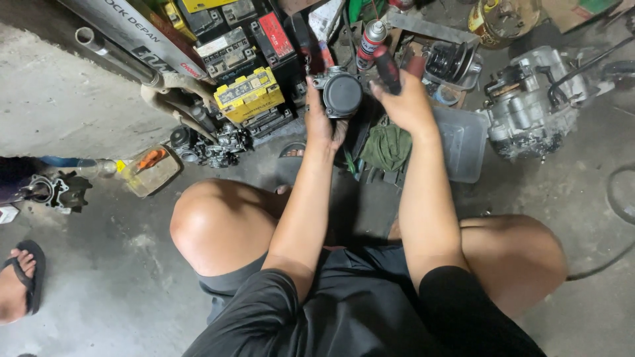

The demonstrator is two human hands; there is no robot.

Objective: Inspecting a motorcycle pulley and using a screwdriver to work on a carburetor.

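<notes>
Carburettor point(341, 94), a grey cast-metal body with a round black cap facing the camera, is held up in front of the person, above the concrete floor point(99, 277) and between the two hands. The left hand point(322, 122) is closed around its left side and underside, fingers wrapped, thumb along the edge. The right hand point(405, 102) is closed on a screwdriver point(387, 67) with a red and black grip; the blade end cannot be seen, so contact with the carburettor cannot be told. Handling judgement: the part looks rigid, dense for its bulk, and probably oily, so it may slip; small levers and fittings on its flanks look easy to bend. Best hold is around the solid main body, as the left hand has it, not by the projecting parts. Just beyond the hands stands a spray can point(370, 41). Below them lies a green rag point(387, 147), beside a clear plastic tray point(463, 142). To the right sits an engine block point(532, 99). To the left are stacked batteries, one yellow battery point(248, 94) foremost, with a second carburettor point(208, 147) near it. At far left another person's sandalled foot point(18, 281) rests on the floor.
</notes>
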